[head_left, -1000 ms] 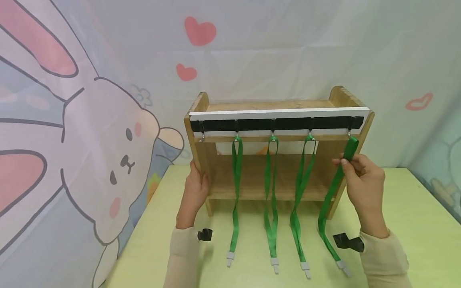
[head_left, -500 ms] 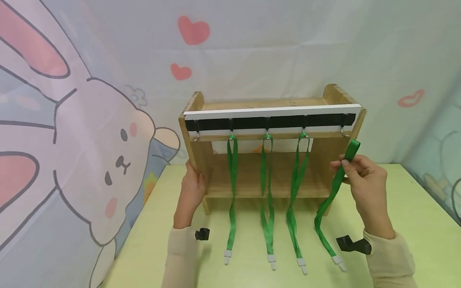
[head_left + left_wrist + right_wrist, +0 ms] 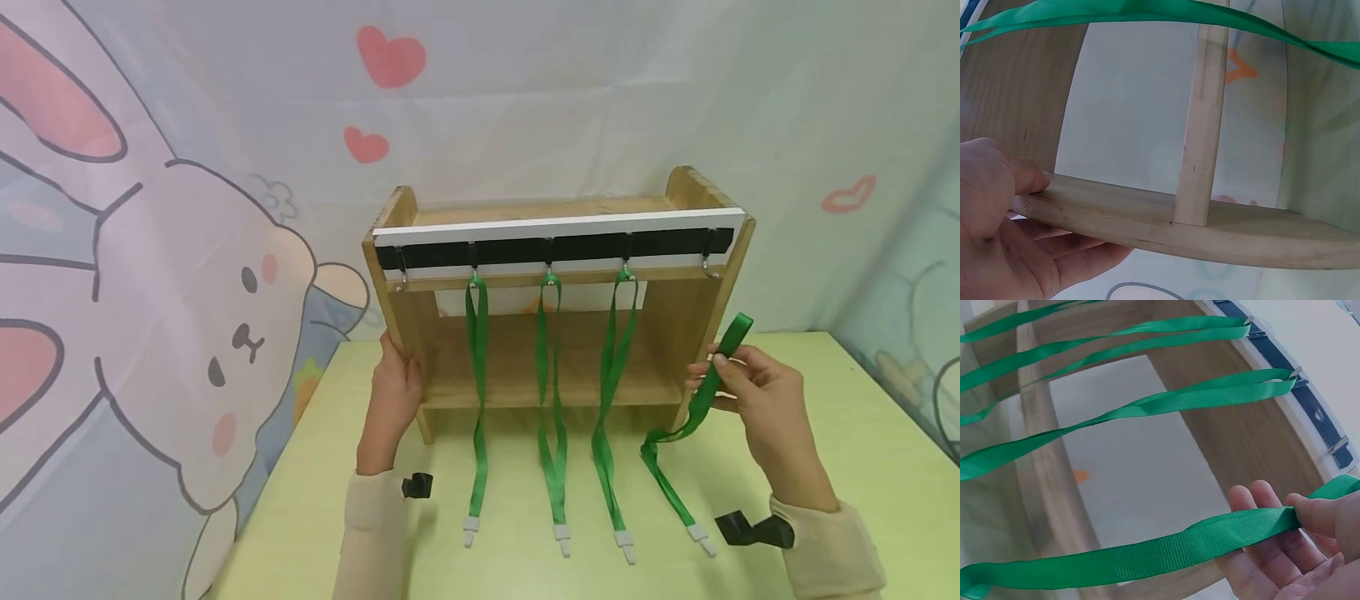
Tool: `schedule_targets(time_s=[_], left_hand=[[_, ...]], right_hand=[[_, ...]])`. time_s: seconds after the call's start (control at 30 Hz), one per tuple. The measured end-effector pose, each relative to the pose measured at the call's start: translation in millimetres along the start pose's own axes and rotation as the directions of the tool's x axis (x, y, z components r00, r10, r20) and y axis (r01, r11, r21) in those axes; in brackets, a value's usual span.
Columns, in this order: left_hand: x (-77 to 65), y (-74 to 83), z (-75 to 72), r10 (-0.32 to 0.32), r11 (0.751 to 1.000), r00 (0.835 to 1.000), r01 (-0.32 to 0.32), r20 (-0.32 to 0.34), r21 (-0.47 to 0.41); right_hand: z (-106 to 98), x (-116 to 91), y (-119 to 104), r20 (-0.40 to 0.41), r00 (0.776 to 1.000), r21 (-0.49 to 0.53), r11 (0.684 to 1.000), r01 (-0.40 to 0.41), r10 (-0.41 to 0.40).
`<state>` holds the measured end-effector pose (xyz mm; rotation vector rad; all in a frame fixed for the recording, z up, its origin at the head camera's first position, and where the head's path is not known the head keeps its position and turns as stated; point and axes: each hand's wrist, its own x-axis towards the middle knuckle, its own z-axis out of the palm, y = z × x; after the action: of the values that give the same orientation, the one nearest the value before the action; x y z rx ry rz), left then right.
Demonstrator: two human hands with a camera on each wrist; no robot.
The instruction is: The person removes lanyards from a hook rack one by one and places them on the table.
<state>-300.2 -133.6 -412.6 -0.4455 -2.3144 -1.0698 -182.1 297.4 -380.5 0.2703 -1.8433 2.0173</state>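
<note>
My right hand (image 3: 768,404) pinches the upper part of a green lanyard (image 3: 1147,556) between thumb and fingers, right of the wooden shelf (image 3: 555,398). The lanyard's loop end sticks up above the fingers, and its white clip (image 3: 701,540) lies low over the table. Three more green lanyards, such as the middle one (image 3: 556,475), hang from hooks on the shelf's black-and-white front rail (image 3: 588,247). The far right hook (image 3: 708,265) and far left hook (image 3: 401,279) hold nothing. My left hand (image 3: 392,392) grips the shelf's left side panel (image 3: 1116,209), thumb inside, fingers outside.
The shelf stands on a pale yellow-green table (image 3: 315,508). Behind it hangs a backdrop cloth (image 3: 555,133) with a rabbit and hearts. A dark cable (image 3: 937,400) shows at the far right edge.
The right hand has drawn the lanyard's loop away from the far right hook and lowered it slightly, leaving the strap slacker. The left hand keeps its grip on the shelf.
</note>
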Motion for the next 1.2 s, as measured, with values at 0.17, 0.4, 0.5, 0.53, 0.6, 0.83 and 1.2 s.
schedule_targets(time_s=[0.17,0.4,0.5,0.53,0.6,0.83,1.2], left_hand=[[1.0,-1.0,1.1,0.023,1.0,1.0,-0.023,-0.02,0.01],[2.5,-0.6,-2.5,-0.007,1.0,1.0,0.007,0.022,0.011],[3.1,-0.5,-3.7,-0.021,1.0,0.999,0.021,0.031,0.01],[3.1,-0.5,-4.0,-0.024,1.0,0.999,0.024,0.031,0.009],[3.4,0.0,-4.2,-0.027,1.0,0.999,0.026,0.029,0.005],[3.3,-0.1,-1.9,-0.044,0.999,0.998,0.044,0.037,-0.005],[0.8,0.1,0.4,-0.055,0.998,0.998,0.055,0.042,-0.008]], right_hand=[[-4,-6,9,0.022,0.996,0.034,0.996,-0.084,0.083],[-10,-15,24,0.053,0.984,0.053,0.983,-0.173,0.171],[-11,-19,32,0.071,0.978,0.038,0.979,-0.201,0.198],[-11,-21,34,0.079,0.976,0.034,0.978,-0.207,0.204],[-11,-24,39,0.095,0.971,0.027,0.975,-0.222,0.219],[-8,-38,56,0.134,0.952,-0.008,0.961,-0.278,0.276],[1,-61,82,0.079,0.888,-0.152,0.886,-0.438,0.453]])
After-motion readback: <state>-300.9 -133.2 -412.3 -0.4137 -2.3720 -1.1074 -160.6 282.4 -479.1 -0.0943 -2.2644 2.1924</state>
